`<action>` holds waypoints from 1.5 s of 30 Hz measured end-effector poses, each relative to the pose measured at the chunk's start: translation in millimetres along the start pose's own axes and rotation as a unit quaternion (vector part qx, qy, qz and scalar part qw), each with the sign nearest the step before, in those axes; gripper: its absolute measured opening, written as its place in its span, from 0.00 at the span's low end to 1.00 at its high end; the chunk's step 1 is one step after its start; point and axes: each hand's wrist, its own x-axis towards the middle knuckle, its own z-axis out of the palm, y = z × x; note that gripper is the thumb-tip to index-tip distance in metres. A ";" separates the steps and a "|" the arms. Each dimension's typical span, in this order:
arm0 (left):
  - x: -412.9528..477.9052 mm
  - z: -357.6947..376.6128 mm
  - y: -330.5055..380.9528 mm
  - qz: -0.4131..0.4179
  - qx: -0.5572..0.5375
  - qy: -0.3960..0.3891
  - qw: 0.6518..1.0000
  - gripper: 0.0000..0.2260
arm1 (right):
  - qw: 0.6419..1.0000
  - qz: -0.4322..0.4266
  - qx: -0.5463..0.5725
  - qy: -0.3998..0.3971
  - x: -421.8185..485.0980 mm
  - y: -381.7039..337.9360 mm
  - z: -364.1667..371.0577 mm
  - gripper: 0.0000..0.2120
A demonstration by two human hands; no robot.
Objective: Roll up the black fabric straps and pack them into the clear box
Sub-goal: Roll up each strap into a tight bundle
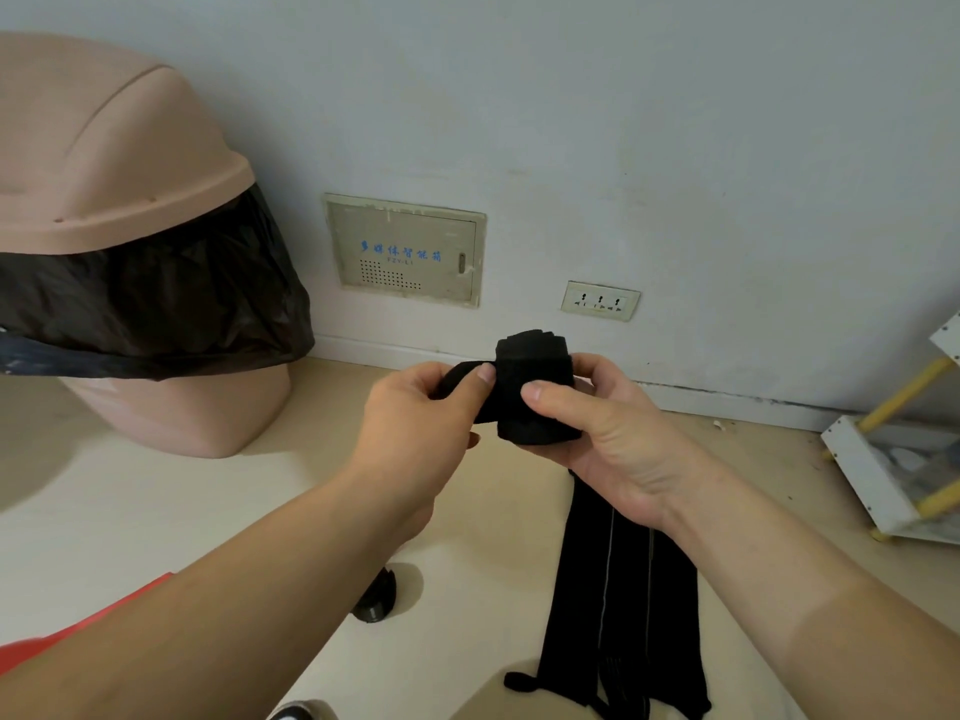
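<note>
I hold a partly rolled black fabric strap (535,387) in the air in front of the wall. My right hand (608,433) grips the thick roll, thumb across its front. My left hand (415,423) pinches the strap's loose end at the roll's left side. The strap's unrolled length (623,605) hangs down from under my right hand, with thin pale lines along it and a loop end low in the frame. The clear box is not in view.
A pink swing-lid bin (119,200) with a black bag stands at the left. A wall panel (405,249) and socket (600,301) are behind. A white and yellow rack (883,459) stands at right. A small black object (376,597) lies on the floor, something red (78,626) at lower left.
</note>
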 end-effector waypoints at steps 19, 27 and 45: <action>-18.5 13.0 -0.8 0.102 0.158 -0.057 0.981 0.13 | 0.979 -0.112 -0.140 0.099 -4.4 30.0 17.5 0.14; -32.4 20.9 -11.9 0.131 0.135 -0.136 0.973 0.15 | 0.988 -0.078 -0.095 0.097 -9.6 27.2 15.3 0.14; -23.7 5.8 -1.0 -0.014 0.027 -0.155 0.987 0.19 | 0.995 0.039 -0.044 0.083 -6.3 9.6 -10.9 0.20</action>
